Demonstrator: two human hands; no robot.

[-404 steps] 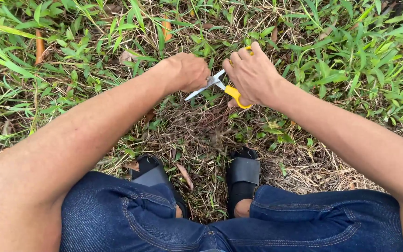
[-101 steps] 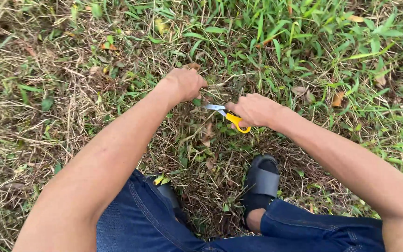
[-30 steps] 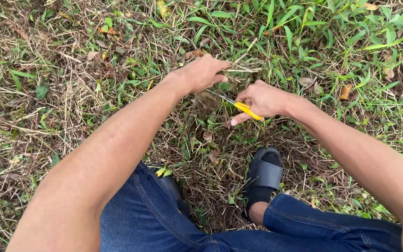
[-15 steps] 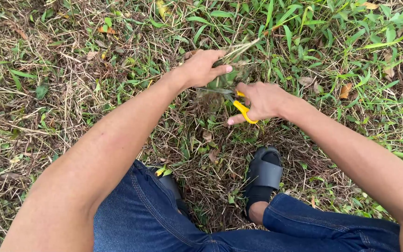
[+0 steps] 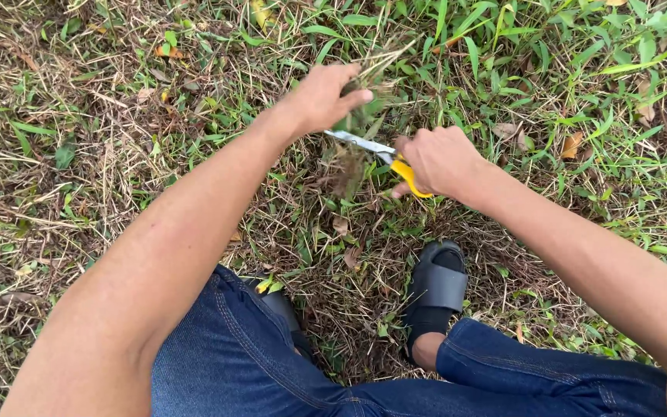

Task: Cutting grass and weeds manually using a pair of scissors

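— Two hands are seen over the ground; what is held by each?

— A tuft of green and dry grass blades (image 5: 370, 93) is clenched in the left hand (image 5: 319, 96), its stalks sticking up past the knuckles. A pair of steel-bladed scissors with yellow plastic handles (image 5: 384, 154) is gripped by the right hand (image 5: 438, 158), fingers closed through the loops.

— Where are the scissors placed against the tuft?

— They are held just below the tuft, the blades pointed toward the left hand and laid across the stalks under the fist. Whether the blades are parted cannot be told; their tips are partly hidden by grass.

— What is found around the tuft?

— Beyond it, taller green grass (image 5: 550, 54) is spread; to its left, straw-coloured dry grass (image 5: 55, 177) is matted flat. Brown fallen leaves (image 5: 573, 144) are scattered to its right. Nearer the person, below the tuft, a black slide sandal (image 5: 435, 289) is planted on bare trimmed stubble, and blue denim trousers (image 5: 248, 363) are seen, a second sandal being mostly hidden under the knee.
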